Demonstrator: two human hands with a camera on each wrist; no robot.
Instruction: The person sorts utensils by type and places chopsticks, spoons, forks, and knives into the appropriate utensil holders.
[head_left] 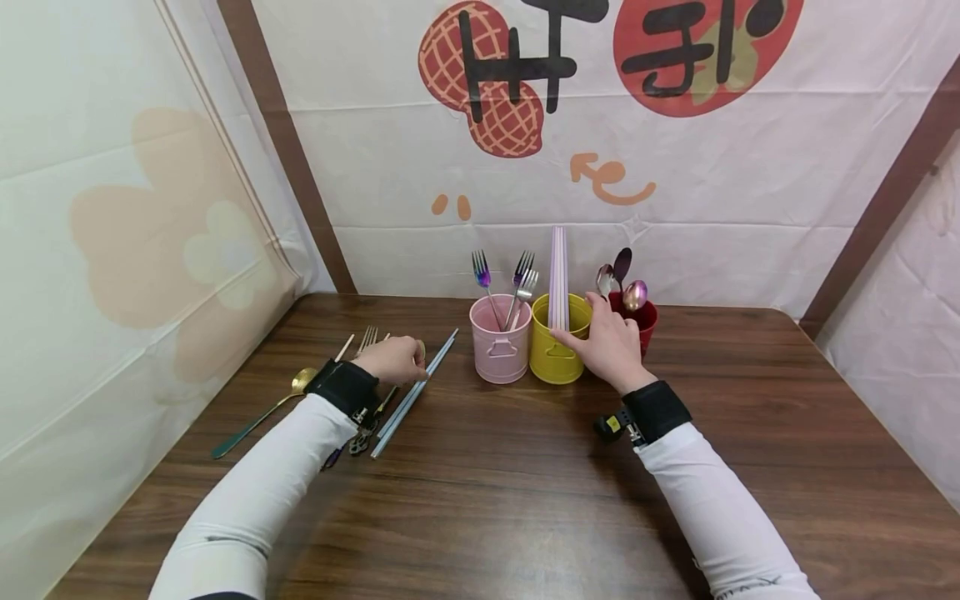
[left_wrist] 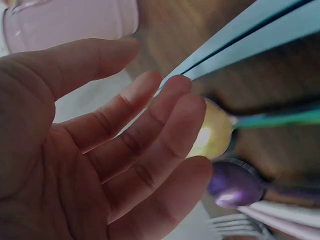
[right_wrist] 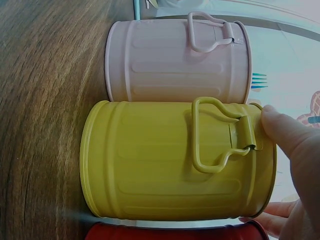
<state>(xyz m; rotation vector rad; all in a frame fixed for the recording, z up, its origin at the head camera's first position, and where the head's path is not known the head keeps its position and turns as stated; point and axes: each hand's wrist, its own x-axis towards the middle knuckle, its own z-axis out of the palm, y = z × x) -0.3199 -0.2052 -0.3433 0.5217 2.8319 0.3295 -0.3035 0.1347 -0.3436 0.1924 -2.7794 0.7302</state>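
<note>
Two blue chopsticks [head_left: 415, 390] lie diagonally, tips away-right, under the relaxed left hand [head_left: 393, 359]; right hand [head_left: 609, 343] grasps upright lilac chopsticks [head_left: 558, 279].

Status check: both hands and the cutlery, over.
Left hand open, fingertips on blue chopsticks lying on table. Right hand holds pale purple chopsticks at the yellow bucket rim. Nothing in the way.

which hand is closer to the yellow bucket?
Right. The right hand touches the yellow bucket at its rim; the left hand is off to the left, past the pink bucket, over the blue chopsticks.
</note>
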